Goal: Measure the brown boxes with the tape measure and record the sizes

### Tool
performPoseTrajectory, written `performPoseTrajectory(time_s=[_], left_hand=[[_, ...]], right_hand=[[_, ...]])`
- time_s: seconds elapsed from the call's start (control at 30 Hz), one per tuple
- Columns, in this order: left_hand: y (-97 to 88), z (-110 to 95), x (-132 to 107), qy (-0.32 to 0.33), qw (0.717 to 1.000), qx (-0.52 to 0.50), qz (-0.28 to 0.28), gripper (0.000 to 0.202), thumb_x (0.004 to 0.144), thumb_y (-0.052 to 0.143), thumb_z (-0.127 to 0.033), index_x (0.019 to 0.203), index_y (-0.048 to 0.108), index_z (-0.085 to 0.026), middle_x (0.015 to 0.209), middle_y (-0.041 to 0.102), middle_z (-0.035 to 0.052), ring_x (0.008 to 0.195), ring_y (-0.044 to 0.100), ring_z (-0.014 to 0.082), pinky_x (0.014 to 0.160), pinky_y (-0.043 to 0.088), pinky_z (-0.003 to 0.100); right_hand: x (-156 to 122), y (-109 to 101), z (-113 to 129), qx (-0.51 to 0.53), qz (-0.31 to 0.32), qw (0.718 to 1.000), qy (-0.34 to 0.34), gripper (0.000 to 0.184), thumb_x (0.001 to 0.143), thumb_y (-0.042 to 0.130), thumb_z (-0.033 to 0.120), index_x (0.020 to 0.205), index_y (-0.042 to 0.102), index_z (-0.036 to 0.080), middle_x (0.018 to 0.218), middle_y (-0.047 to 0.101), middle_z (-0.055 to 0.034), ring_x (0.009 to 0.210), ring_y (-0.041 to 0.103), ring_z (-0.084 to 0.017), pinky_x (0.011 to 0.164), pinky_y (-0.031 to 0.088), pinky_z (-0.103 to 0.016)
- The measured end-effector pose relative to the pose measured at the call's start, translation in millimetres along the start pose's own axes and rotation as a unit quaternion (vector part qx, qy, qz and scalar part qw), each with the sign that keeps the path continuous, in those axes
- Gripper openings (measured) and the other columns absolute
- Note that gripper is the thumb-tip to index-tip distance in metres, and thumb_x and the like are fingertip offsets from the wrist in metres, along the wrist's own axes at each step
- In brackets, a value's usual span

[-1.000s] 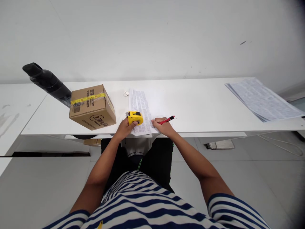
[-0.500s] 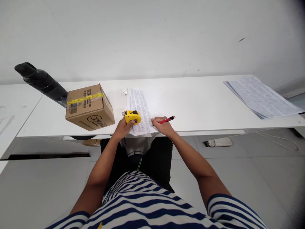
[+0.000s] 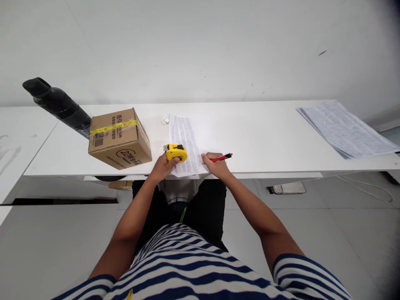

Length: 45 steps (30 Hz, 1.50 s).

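Note:
My left hand (image 3: 163, 168) is closed around a yellow tape measure (image 3: 176, 153), with the thumb across its lower side and the metal hook end pointing left. Held in my right hand (image 3: 217, 165) is a red and black pen (image 3: 222, 158), its rear end sticking out to the right. The pen's tip is hidden by the fingers. Both hands rest at a sheet of paper (image 3: 184, 129) covered in dense writing, by the front edge of the white table. A cardboard box (image 3: 120, 139) with yellow tape stands left of my left hand.
Behind the box leans a black cylindrical object (image 3: 62, 104). A small white item (image 3: 165, 121) lies beside the paper's top left corner. More written sheets (image 3: 346, 129) are stacked at the right end of the white table (image 3: 259, 133). A wall rises behind it.
The view has shifted slightly. My right hand and the pen have turned a little on the paper; my left hand still grips the tape measure.

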State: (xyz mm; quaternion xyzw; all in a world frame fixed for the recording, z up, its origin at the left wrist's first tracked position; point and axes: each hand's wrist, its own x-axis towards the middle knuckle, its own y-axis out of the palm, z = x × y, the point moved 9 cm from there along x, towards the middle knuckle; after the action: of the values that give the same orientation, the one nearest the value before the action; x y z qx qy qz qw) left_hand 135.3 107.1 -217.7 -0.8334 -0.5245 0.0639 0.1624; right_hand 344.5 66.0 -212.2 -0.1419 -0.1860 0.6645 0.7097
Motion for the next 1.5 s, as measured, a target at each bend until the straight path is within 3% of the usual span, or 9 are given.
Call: performPoseTrajectory(time_s=[0.47, 0.7, 0.87, 0.93, 1.03, 1.17, 1.33, 1.4, 1.5], left_hand=[[-1.6, 2, 1, 0.008, 1.0, -0.008, -0.007, 0.076, 0.082, 0.054, -0.077, 0.12, 0.066, -0.013, 0.126, 0.07, 0.0161, 0.116, 0.065, 0.0312, 0.1, 0.051, 0.041], [-3.2, 10, -9, -0.028, 0.998, -0.021, -0.055, 0.066, 0.08, 0.064, -0.068, 0.119, 0.067, -0.014, 0.121, 0.073, 0.015, 0.113, 0.068, 0.031, 0.101, 0.052, 0.044], [-9.1, -7, -33, 0.023, 0.991, -0.045, -0.126, 0.065, 0.077, 0.062, -0.074, 0.109, 0.072, -0.019, 0.117, 0.075, 0.0118, 0.112, 0.069, 0.0305, 0.105, 0.05, 0.048], [-14.7, -20, -49, 0.053, 0.986, -0.053, -0.147, 0.071, 0.076, 0.053, -0.083, 0.103, 0.074, -0.021, 0.112, 0.076, 0.0118, 0.112, 0.068, 0.032, 0.107, 0.049, 0.051], [-20.7, -49, -73, 0.117, 0.983, -0.053, -0.131, 0.075, 0.075, 0.05, -0.086, 0.107, 0.072, -0.022, 0.107, 0.073, 0.0137, 0.111, 0.066, 0.0342, 0.105, 0.048, 0.057], [-40.3, -97, -104, 0.242, 0.961, -0.027, -0.129, 0.078, 0.076, 0.05, -0.085, 0.125, 0.062, -0.025, 0.132, 0.059, 0.017, 0.13, 0.054, 0.0333, 0.113, 0.042, 0.056], [-83.9, -111, -124, 0.181, 0.975, 0.028, -0.122, 0.071, 0.086, 0.039, -0.078, 0.131, 0.061, -0.029, 0.153, 0.043, 0.0149, 0.144, 0.04, 0.0347, 0.12, 0.034, 0.053], [-111.2, -111, -137, 0.148, 0.978, 0.002, -0.147, 0.067, 0.084, 0.048, -0.077, 0.127, 0.064, -0.028, 0.141, 0.056, 0.0148, 0.132, 0.053, 0.0339, 0.112, 0.043, 0.05], [-141.3, -109, -158, 0.09, 0.98, -0.037, -0.172, 0.044, 0.077, 0.07, -0.066, 0.094, 0.073, -0.025, 0.109, 0.071, 0.0102, 0.103, 0.067, 0.0287, 0.093, 0.054, 0.043]], right_hand=[[1, -6, -2, 0.02, -0.03, 0.999, 0.016, 0.048, 0.088, 0.052, 0.055, 0.053, 0.041, 0.023, 0.054, 0.043, 0.002, 0.057, 0.043, -0.015, 0.057, 0.034, -0.031], [-6, -26, -4, -0.113, -0.211, 0.971, 0.0, 0.035, 0.092, 0.049, 0.049, 0.099, 0.067, 0.019, 0.101, 0.067, -0.0104, 0.085, 0.06, -0.023, 0.076, 0.048, -0.036], [8, -5, -7, -0.215, -0.16, 0.963, -0.009, 0.044, 0.088, 0.043, 0.026, 0.126, 0.063, 0.014, 0.112, 0.063, -0.018, 0.095, 0.062, -0.03, 0.08, 0.049, -0.042], [4, 3, 5, -0.206, -0.146, 0.967, -0.041, 0.041, 0.091, 0.041, 0.03, 0.122, 0.065, 0.016, 0.11, 0.064, -0.0171, 0.096, 0.062, -0.03, 0.084, 0.05, -0.044], [-19, 23, 41, -0.041, -0.107, 0.988, -0.105, 0.045, 0.096, 0.043, 0.05, 0.125, 0.063, 0.022, 0.109, 0.066, -0.0133, 0.089, 0.063, -0.027, 0.083, 0.054, -0.045], [-59, 96, 110, 0.187, 0.117, 0.961, -0.168, 0.082, 0.086, 0.058, 0.07, 0.156, 0.03, 0.037, 0.135, 0.061, -0.009, 0.114, 0.064, -0.028, 0.099, 0.053, -0.047], [-64, 135, 154, 0.26, 0.118, 0.946, -0.151, 0.082, 0.075, 0.069, 0.073, 0.146, 0.046, 0.038, 0.129, 0.066, -0.0102, 0.116, 0.065, -0.033, 0.102, 0.053, -0.053], [-58, 139, 167, 0.26, 0.118, 0.944, -0.163, 0.074, 0.074, 0.075, 0.066, 0.139, 0.053, 0.037, 0.129, 0.066, -0.0095, 0.117, 0.065, -0.034, 0.101, 0.053, -0.055], [-51, 141, 190, 0.214, 0.159, 0.943, -0.199, 0.064, 0.072, 0.082, 0.052, 0.129, 0.06, 0.033, 0.124, 0.069, -0.0082, 0.113, 0.067, -0.031, 0.098, 0.055, -0.051]])
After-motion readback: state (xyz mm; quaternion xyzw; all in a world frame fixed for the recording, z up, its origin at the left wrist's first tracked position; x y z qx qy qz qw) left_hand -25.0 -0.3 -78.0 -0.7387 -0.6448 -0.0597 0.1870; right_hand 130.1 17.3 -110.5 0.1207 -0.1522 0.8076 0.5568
